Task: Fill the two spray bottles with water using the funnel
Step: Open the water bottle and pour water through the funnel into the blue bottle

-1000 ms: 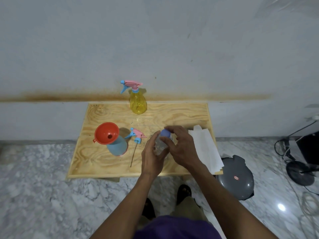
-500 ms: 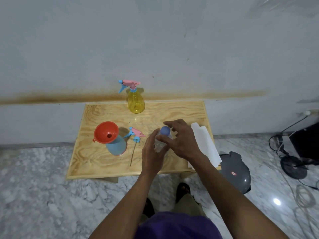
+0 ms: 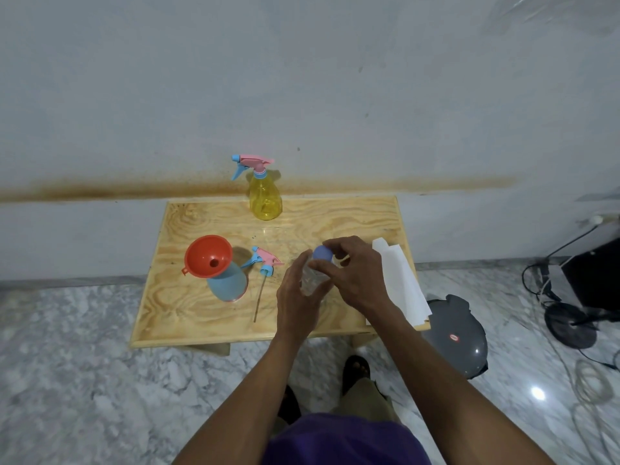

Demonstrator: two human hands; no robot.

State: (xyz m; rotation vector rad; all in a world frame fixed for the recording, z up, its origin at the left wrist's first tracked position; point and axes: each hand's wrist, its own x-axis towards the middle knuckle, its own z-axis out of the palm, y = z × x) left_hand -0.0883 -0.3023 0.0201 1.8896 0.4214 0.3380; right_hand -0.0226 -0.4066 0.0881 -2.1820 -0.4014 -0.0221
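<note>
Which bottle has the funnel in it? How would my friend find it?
Look at the wooden table by the wall. On its left side stands a blue bottle with an orange funnel in its neck. The yellow bottle at the back has its sprayer on.

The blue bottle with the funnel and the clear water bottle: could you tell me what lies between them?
In the head view, the detached spray head lies there, its tube trailing toward the table's front edge.

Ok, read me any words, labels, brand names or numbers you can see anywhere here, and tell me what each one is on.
No text here can be read.
Small red oval mark on the grey lidded appliance on the floor: too small and blurred to read.
Clear water bottle between the hands: no label visible.
Yellow spray bottle, blue spray bottle, red funnel: no print visible.
</note>
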